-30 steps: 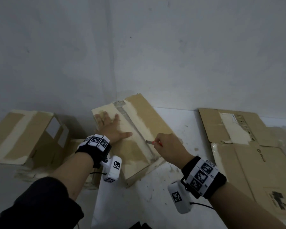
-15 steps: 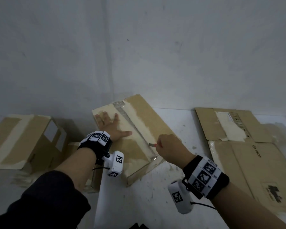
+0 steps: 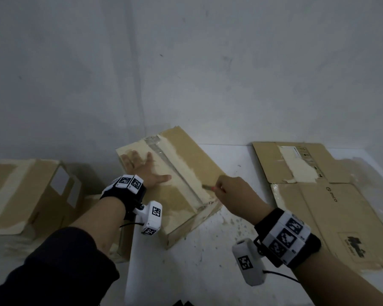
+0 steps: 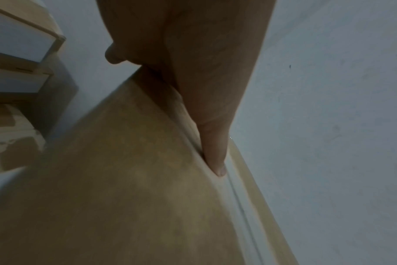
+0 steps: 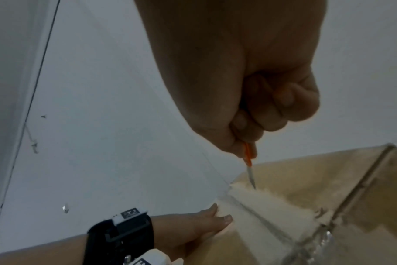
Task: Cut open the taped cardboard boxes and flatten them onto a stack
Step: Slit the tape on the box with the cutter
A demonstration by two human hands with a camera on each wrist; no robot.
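Observation:
A taped cardboard box lies tilted in the middle of the white table, a strip of clear tape running down its top seam. My left hand lies flat on the box's left half, fingers spread, thumb beside the seam. My right hand grips a small orange-handled knife. Its blade points down at the pale strip by the seam, near the box's front right end. In the right wrist view the left hand presses the box top.
A flattened cardboard sheet lies on the right of the table. Another closed box with white labels stands at the left, with more cardboard under my left forearm. A grey wall rises right behind the boxes.
The right hand and knife have slid slightly toward me along the tape seam. The left hand stays flat on the box.

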